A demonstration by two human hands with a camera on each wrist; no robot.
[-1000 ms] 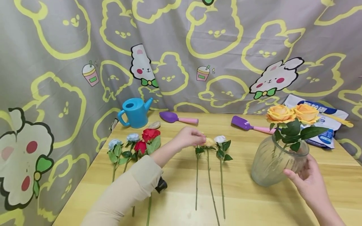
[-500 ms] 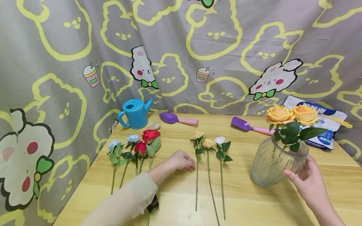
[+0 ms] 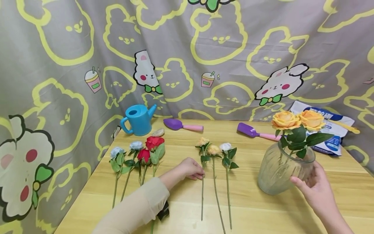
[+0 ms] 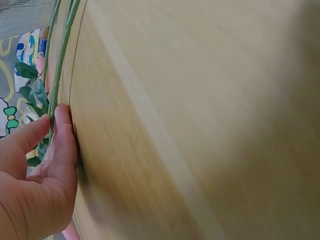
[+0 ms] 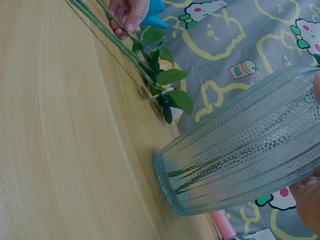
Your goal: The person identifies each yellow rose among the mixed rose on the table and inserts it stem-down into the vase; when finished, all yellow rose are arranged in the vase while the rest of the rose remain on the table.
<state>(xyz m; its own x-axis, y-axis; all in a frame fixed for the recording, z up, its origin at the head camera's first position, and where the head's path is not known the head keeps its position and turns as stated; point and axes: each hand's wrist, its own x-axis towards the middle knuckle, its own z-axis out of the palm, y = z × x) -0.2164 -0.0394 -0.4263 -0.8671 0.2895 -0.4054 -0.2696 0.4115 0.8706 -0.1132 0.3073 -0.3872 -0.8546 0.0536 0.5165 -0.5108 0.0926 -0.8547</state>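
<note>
My left hand (image 3: 191, 168) pinches the stem of the leftmost pale yellow rose (image 3: 202, 142) below its leaves, between thumb and fingertips. The left wrist view shows that green stem (image 4: 60, 60) between the thumb and the fingers. Beside it on the table lie another pale yellow rose (image 3: 214, 149) and a white rose (image 3: 226, 147), stems toward me. At the right, my right hand (image 3: 315, 188) holds a ribbed glass vase (image 3: 271, 175) from its right side, thumb in front. Two orange-yellow roses (image 3: 286, 120) stand in the vase; their stem ends show through the glass (image 5: 225, 160).
Red roses (image 3: 154, 142) and light blue roses (image 3: 117, 152) lie at the left, partly under my left sleeve. Along the back are a blue watering can (image 3: 138, 119), a stone (image 3: 158, 132), a purple trowel (image 3: 173, 124), a purple scoop (image 3: 246, 129) and a white-and-blue bag (image 3: 327, 143).
My left hand has come down from the pale yellow rose heads to the left of the stems, then slightly right onto the leftmost stem. The right hand keeps its hold on the vase.
</note>
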